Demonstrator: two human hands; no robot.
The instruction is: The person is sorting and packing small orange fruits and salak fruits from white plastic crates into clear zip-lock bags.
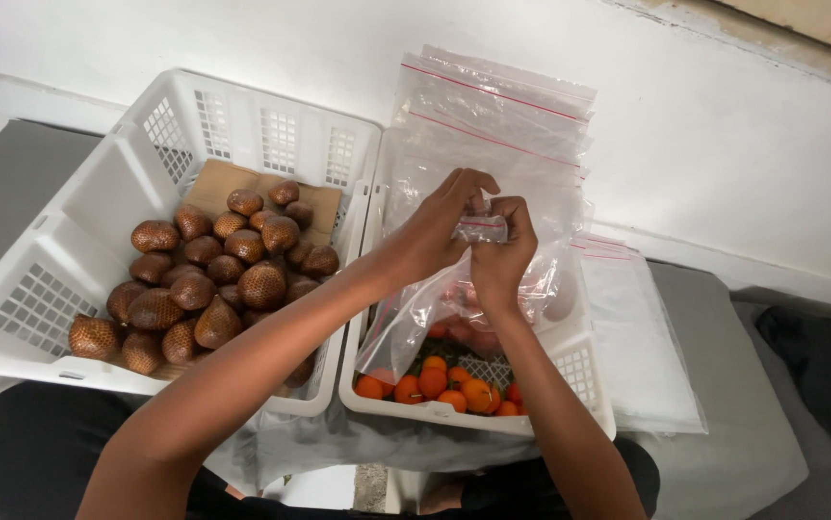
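My left hand (440,223) and my right hand (505,252) meet above the right basket (584,371), both pinching the top strip of a clear zip bag (415,323). The bag hangs below them and holds several small reddish fruits, blurred through the plastic. Under it, small orange fruits (435,385) lie in the near end of the right basket. The fingers of both hands are closed on the bag's red-lined seal.
A white slotted basket (98,193) on the left holds several brown scaly fruits (213,279) on cardboard. A stack of clear zip bags (502,116) leans on the white wall behind. More flat bags (642,347) lie to the right on a grey mat.
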